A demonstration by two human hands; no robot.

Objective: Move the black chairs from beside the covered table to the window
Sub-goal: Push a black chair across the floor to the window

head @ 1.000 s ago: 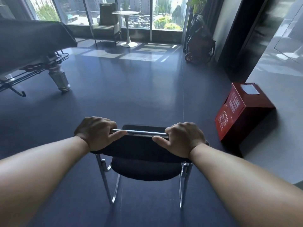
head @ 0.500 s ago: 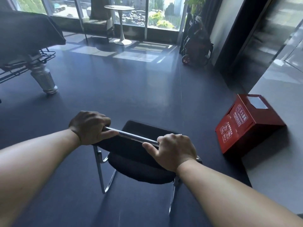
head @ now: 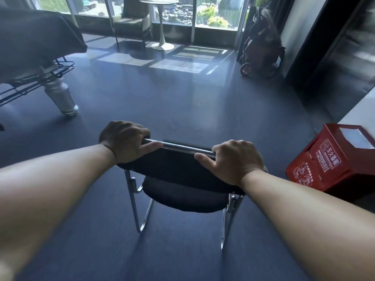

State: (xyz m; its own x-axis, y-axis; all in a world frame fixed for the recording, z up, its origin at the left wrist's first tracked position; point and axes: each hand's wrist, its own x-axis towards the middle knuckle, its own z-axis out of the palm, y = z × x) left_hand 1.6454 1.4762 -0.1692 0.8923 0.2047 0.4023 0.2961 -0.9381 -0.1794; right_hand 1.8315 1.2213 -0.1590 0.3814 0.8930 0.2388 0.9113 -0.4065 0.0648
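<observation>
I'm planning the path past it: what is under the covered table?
Under the covered table a silver leg and a black wire rack show; the tabletop itself is draped over and unseen.

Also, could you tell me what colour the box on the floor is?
The box is red with white print; head view.

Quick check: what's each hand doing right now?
Left hand: grips the black chair by its top bar.
Right hand: grips the same bar.

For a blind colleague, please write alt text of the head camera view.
The left hand and right hand grip the chrome top bar of a black chair. The window lies ahead; a covered table stands at left, a red box at right.
</observation>
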